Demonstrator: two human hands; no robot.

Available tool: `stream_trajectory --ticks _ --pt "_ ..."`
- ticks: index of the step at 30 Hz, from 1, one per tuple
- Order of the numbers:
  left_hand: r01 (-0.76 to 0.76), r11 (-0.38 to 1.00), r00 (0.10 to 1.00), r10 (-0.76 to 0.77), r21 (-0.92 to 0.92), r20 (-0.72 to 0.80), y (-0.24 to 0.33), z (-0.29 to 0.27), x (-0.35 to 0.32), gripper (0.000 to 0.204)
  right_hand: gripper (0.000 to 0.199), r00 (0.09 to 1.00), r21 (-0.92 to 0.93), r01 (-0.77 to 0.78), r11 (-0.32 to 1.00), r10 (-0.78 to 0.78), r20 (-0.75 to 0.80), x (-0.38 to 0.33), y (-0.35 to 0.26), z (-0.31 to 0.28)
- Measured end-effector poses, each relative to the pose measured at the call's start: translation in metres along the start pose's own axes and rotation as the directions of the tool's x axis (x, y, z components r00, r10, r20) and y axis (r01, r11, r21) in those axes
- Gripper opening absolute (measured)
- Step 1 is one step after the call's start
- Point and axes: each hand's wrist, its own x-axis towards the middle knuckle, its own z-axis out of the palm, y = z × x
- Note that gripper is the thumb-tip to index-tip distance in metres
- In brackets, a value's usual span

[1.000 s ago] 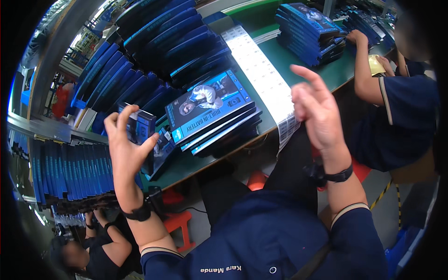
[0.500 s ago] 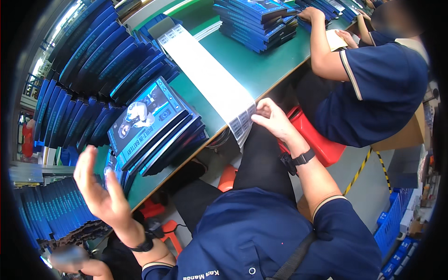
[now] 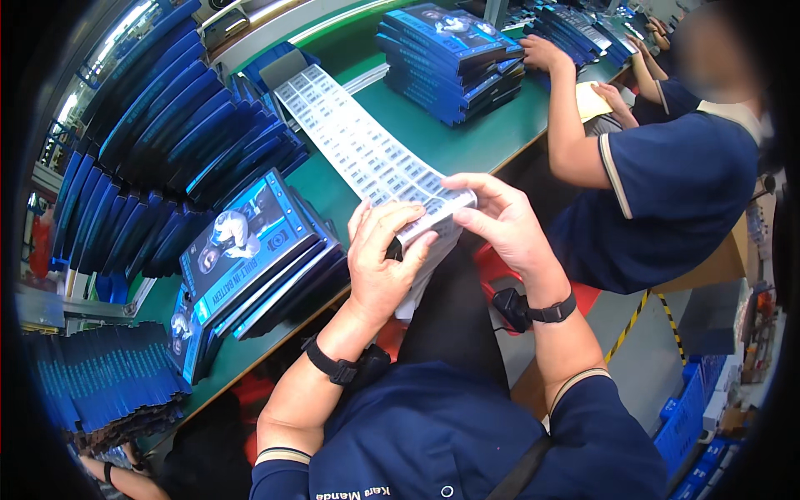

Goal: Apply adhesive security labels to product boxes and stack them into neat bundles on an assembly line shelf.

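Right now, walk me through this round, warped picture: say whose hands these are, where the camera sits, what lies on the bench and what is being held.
The picture comes from a wide fisheye camera worn on a person's head, looking down, which is why straight edges bend.

The two forearms rising from the bottom edge belong to the wearer. The left hand and the right hand both grip the near end of a long white label strip, which runs away across the green bench.

To the left lies a fanned stack of flat blue boxes. More blue boxes stand on edge behind it, and another stack sits farther back.

The arm at upper right belongs to a co-worker seated alongside.
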Motion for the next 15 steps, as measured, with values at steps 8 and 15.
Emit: stream_trajectory --ticks 8,15 --pt "0.336 0.917 0.935 -0.352 -0.215 -0.039 -0.015 0.026 0.009 0.012 0.019 0.927 -0.781 0.245 0.574 -0.376 0.015 0.024 0.006 -0.004" --pt "0.514 0.804 0.851 -0.521 -0.299 0.062 -0.026 0.030 0.006 0.016 0.017 0.769 -0.891 0.433 0.133 -0.570 0.289 0.027 0.022 -0.006"
